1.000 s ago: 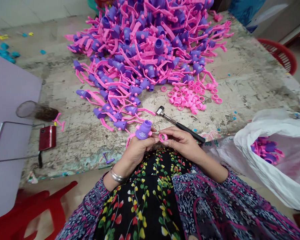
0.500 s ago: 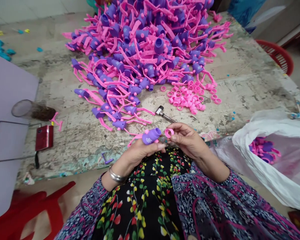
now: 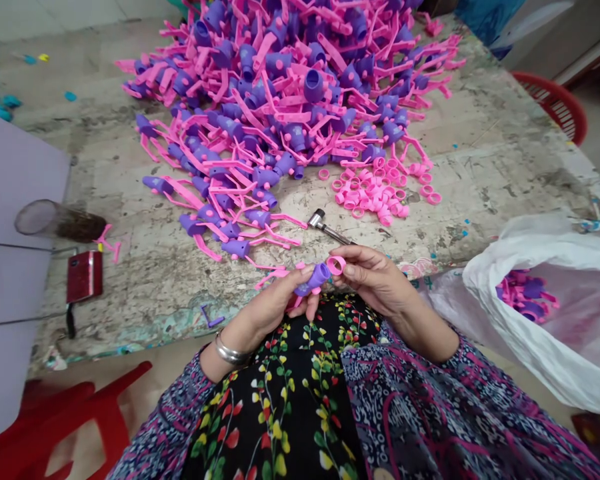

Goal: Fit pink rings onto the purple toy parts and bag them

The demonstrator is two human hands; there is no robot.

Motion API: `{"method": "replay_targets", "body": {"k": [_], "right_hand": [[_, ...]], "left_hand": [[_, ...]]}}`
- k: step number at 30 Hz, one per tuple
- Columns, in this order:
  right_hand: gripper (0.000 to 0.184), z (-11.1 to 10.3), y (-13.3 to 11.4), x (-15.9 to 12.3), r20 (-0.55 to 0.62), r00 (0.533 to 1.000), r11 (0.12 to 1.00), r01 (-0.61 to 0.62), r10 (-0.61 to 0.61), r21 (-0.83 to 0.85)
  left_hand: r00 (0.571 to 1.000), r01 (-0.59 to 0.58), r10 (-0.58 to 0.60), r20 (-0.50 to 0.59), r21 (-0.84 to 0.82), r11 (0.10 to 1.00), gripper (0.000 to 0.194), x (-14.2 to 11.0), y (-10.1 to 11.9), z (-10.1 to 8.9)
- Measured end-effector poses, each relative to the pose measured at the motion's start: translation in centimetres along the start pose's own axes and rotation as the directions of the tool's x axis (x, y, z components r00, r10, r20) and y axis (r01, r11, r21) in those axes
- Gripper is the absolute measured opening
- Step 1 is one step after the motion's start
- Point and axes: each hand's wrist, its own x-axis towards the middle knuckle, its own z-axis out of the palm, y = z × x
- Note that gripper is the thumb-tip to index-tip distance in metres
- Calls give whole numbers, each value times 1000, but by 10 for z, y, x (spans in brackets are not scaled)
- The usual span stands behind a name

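Observation:
My left hand (image 3: 277, 300) is closed around a purple plastic piece (image 3: 311, 281) with pink arms, its open end facing right. Between thumb and fingers, my right hand (image 3: 375, 280) pinches a pink plastic ring (image 3: 336, 265) right beside that open end; I cannot tell whether the two touch. Just beyond my hands lies a small hammer (image 3: 325, 225). A heap of similar purple and pink pieces (image 3: 280, 100) covers the far middle of the table. Nearer, to its right, is a small pile of loose pink rings (image 3: 373, 190).
On the worn table (image 3: 140, 280), a glass (image 3: 60, 220) lies at the left near a dark red box-like object (image 3: 85, 276). A white bag (image 3: 575, 320) holding more pieces stands at the right. A red basket (image 3: 555, 103) is beyond the right edge, a red stool (image 3: 95, 413) lower left.
My left hand has turned the purple piece and shifted its grip, its thumb now on top. The pink ring has come closer to the piece's open end.

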Motion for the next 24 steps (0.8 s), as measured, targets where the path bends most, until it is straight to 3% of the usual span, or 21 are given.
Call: {"method": "replay_targets", "body": {"k": [24], "right_hand": [[25, -5, 3, 4, -12, 997, 987, 79, -81, -144]], "left_hand": [[997, 75, -73, -36, 81, 994, 56, -1, 0, 0]]}}
